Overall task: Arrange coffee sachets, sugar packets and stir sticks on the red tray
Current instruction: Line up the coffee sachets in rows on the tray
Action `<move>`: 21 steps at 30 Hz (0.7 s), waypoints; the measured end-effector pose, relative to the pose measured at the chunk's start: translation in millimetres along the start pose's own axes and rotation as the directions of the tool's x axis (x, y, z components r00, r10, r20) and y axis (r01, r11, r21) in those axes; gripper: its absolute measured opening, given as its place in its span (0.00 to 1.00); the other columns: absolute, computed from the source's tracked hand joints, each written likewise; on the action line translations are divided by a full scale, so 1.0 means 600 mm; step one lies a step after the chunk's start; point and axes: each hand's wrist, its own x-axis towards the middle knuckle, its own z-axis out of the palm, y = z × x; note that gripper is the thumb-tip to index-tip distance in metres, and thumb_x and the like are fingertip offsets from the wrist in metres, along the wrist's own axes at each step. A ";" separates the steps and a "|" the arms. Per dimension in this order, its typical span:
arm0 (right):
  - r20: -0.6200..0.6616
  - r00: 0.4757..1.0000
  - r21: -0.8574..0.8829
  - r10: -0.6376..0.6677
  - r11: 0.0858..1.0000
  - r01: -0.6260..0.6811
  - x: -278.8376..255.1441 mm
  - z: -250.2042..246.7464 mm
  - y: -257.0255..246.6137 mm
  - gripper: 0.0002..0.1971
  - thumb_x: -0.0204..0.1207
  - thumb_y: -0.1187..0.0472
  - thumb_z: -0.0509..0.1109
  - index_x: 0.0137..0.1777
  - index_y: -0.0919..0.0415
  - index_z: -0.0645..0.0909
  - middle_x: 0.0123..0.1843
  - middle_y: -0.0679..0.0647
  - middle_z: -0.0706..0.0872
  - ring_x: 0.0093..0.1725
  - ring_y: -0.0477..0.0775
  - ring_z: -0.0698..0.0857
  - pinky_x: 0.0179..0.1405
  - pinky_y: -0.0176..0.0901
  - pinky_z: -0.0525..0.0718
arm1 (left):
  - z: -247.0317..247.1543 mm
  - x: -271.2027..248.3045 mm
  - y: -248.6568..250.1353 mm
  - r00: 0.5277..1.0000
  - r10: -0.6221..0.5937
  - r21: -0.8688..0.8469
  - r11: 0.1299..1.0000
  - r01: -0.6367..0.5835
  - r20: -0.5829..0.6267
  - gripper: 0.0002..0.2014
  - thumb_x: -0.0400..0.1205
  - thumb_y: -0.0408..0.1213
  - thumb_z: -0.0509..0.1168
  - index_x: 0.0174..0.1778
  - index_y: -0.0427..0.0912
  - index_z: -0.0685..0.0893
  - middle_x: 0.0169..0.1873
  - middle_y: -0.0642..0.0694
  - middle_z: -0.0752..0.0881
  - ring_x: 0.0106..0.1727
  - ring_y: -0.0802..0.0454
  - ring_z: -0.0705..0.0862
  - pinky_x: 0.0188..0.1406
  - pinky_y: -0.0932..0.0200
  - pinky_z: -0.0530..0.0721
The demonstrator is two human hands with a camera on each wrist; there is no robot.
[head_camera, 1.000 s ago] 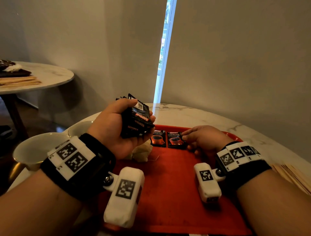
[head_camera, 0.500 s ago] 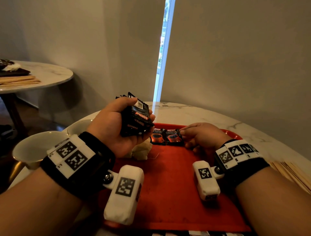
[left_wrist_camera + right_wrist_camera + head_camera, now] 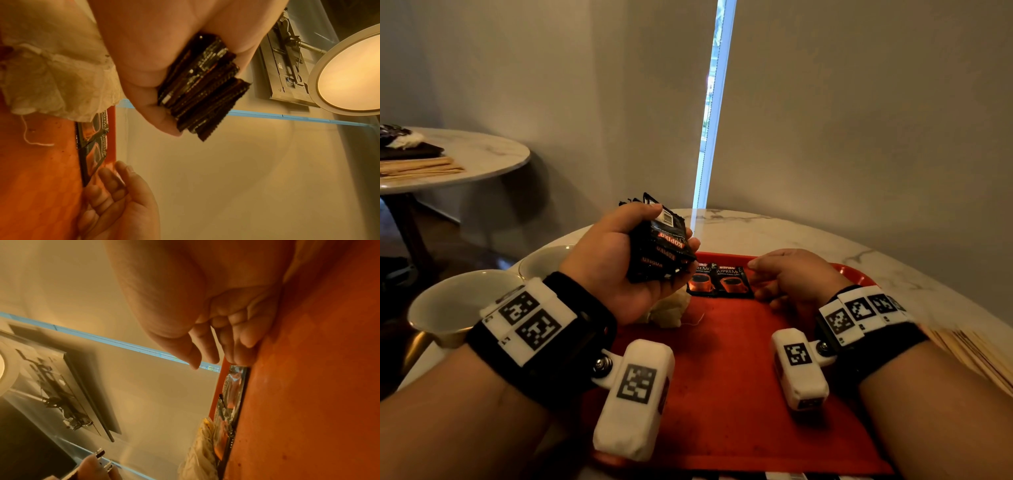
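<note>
My left hand [image 3: 626,260] grips a stack of several black coffee sachets [image 3: 662,245] above the far left part of the red tray [image 3: 722,394]; the left wrist view shows the stack [image 3: 203,91] fanned out between thumb and fingers. Two black coffee sachets [image 3: 719,281] lie flat side by side near the tray's far rim. My right hand [image 3: 763,277] rests on the tray just right of them, its relaxed fingers [image 3: 244,340] down by the right sachet's edge [image 3: 232,391], holding nothing.
A crumpled white paper wad with a thread [image 3: 667,311] lies on the tray under my left hand. Two white cups [image 3: 455,305] stand left of the tray. Wooden stir sticks [image 3: 969,349] lie on the marble table at right. Walls stand close behind.
</note>
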 end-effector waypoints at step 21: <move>0.269 0.744 0.124 -0.611 0.788 0.602 -0.085 0.038 -0.084 0.20 0.75 0.73 0.71 0.57 0.48 0.91 0.59 0.53 0.92 0.61 0.57 0.90 0.67 0.64 0.85 | -0.001 -0.002 -0.004 0.993 -0.070 0.149 0.987 0.056 0.092 0.21 0.83 0.50 0.61 0.64 0.40 0.85 0.48 0.37 0.89 0.44 0.45 0.88 0.41 0.52 0.85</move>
